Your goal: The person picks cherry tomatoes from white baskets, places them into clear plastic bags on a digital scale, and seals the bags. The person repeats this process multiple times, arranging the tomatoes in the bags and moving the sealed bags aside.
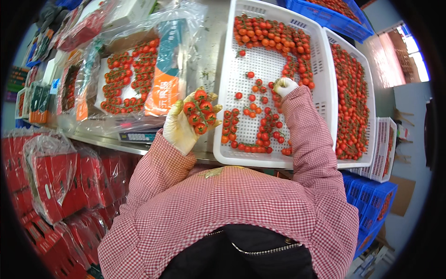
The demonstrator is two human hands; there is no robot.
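Note:
My left hand (pixel 184 125), in a stained white glove, lies palm up with a truss of cherry tomatoes (pixel 200 112) resting on its palm and fingers. In a like glove, my right hand (pixel 285 86) reaches into a white perforated plastic crate (pixel 220 122), its fingers bent at the tomatoes near the crate's right side; whether it grips any is hidden. Trusses of cherry tomatoes (pixel 266 33) line the crate's far and right sides, and smaller clusters lie about its bottom. To the left stands an open carton (pixel 130 36) with tomato trusses on white lining, under clear plastic film.
A second white crate (pixel 370 104) full of tomatoes adjoins on the right, with blue crates (pixel 369 198) below it. A scale's keypad (pixel 137 136) shows at the metal table's near edge. Red packaging wrapped in plastic (pixel 59 178) is stacked at the lower left.

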